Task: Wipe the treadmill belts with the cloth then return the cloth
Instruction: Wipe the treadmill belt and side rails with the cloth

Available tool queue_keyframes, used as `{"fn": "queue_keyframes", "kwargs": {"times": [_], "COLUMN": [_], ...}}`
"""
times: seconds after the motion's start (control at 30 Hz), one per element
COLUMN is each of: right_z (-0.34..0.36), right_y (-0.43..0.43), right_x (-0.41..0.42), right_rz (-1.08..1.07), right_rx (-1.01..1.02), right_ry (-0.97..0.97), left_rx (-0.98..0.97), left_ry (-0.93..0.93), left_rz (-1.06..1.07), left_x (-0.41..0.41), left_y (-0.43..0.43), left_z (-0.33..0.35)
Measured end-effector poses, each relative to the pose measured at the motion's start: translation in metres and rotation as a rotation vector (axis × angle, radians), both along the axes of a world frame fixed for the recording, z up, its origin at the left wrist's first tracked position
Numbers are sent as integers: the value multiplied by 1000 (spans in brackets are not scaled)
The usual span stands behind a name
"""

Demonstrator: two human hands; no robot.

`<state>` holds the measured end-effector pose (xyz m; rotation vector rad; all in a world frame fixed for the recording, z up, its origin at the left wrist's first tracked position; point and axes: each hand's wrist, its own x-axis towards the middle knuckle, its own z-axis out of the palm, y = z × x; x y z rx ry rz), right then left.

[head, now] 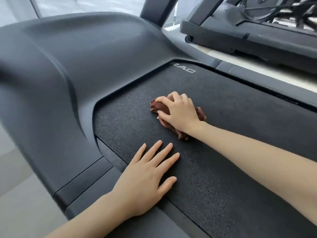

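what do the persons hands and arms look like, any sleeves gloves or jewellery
Both the left hand and right hand are bare: no gloves or rings show. The left forearm and right forearm are bare too, with no sleeve, watch or bracelet in view. The left hand's nails look short and unpainted.

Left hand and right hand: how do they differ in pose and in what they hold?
The left hand lies flat with straight, spread fingers; the right hand has curled fingers. The left hand holds nothing; the right hand grips the brown cloth. Both are on the same belt, the left hand nearer the camera.
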<state>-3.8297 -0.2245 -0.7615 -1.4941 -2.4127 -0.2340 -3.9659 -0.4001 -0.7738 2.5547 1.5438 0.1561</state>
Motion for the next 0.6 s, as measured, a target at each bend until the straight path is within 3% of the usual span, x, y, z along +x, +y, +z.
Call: {"fn": "queue_keyframes", "kwargs": {"times": [0.1,0.3,0.47,0.6], "right_z": [7,3,2,9], "right_y": [14,57,82,95], "right_x": [45,143,95,4], "right_rz": [101,-550,-760,-541], "right_rx": [-17,-60,-32,-79], "right_ry": [-66,64,57,37], "left_rx": [-28,-60,-65,-64], "left_ry": [4,18,-53,-59], "left_rz": [-19,29,68,79], "left_x": [-5,-58,-71,-68], "left_y": [1,-1,-7,-8], "left_z": [4,10,13,15]}}
